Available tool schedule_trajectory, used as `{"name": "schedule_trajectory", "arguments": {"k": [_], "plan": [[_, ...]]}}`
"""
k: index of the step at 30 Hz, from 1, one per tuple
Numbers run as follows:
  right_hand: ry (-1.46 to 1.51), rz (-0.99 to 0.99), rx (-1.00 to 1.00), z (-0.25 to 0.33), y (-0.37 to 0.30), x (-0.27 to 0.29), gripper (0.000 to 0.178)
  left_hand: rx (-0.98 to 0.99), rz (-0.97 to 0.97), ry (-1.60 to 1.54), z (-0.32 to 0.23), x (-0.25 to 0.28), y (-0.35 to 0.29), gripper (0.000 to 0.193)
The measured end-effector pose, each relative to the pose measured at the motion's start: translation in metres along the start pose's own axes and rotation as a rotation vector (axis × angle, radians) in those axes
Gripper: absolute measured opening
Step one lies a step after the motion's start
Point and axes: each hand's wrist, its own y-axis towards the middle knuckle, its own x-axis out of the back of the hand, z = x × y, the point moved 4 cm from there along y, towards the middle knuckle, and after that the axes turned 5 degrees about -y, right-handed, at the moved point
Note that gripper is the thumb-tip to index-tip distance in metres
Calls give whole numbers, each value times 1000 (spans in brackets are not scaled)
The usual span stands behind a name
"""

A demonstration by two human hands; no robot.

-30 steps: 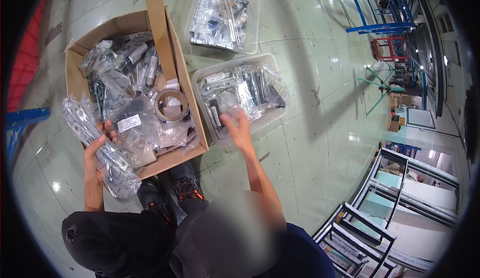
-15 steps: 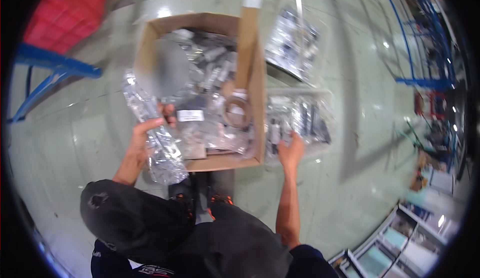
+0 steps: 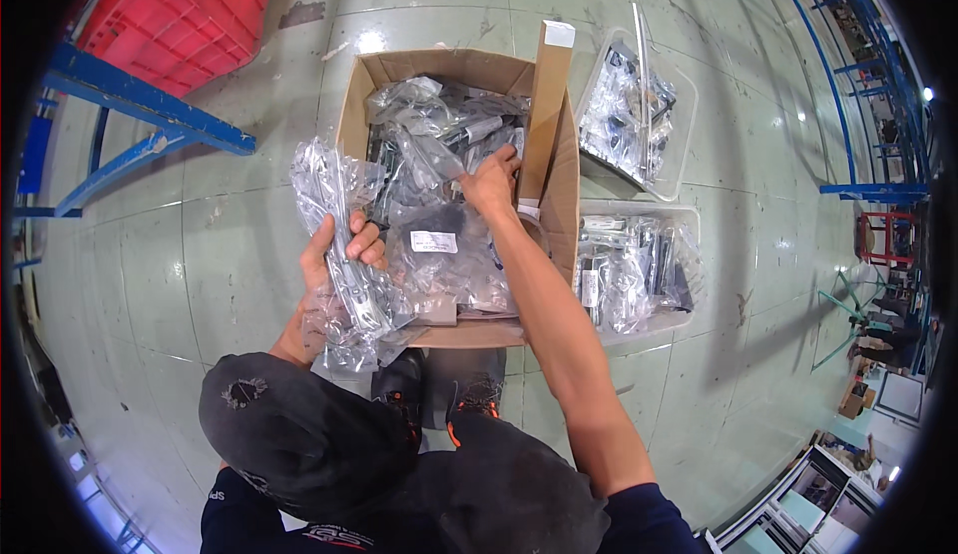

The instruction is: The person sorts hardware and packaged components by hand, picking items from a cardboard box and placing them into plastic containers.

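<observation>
My left hand [image 3: 317, 255] is closed round a long clear plastic bag of metal parts [image 3: 367, 302], held slanting over the left edge of an open cardboard box [image 3: 469, 335]. Inside the box, my right hand [image 3: 489, 185] has its fingers curled at a clear plastic bag [image 3: 431, 158]; the fingertips are partly hidden among the bags. A dark bagged part with a white label [image 3: 435, 243] lies nearer to me in the box. A long brown cardboard bar [image 3: 548, 105] stands along the box's right side. My right forearm covers part of the contents.
Right of the box are two clear plastic bins holding bagged parts, the near bin [image 3: 692, 240] and the far bin [image 3: 689, 105]. A blue metal frame [image 3: 150, 100] and a red plastic crate [image 3: 190, 15] stand at upper left. Blue shelving [image 3: 843, 85] runs along the right.
My right hand has gone from the near bin on the right into the cardboard box. The left hand still holds its bag. A blurred grey shape over the box's left side is gone.
</observation>
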Motion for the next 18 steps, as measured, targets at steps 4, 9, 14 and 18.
{"name": "schedule_trajectory", "arguments": {"k": [4,9,14,18], "plan": [[91,-104,55,-8,-2,-15,82,8,6,-14,-4,2,-3,33],[197,-4,-143,-50,21,-18,65,22,-21,-2,8,-8,6,32],[683,388,-420,-25,-11,-5,38,10,-24,-40,-2,0,0,30],[1053,631,-434,-26,-31,13,35,27,-27,-29,3,-1,4,29]]}}
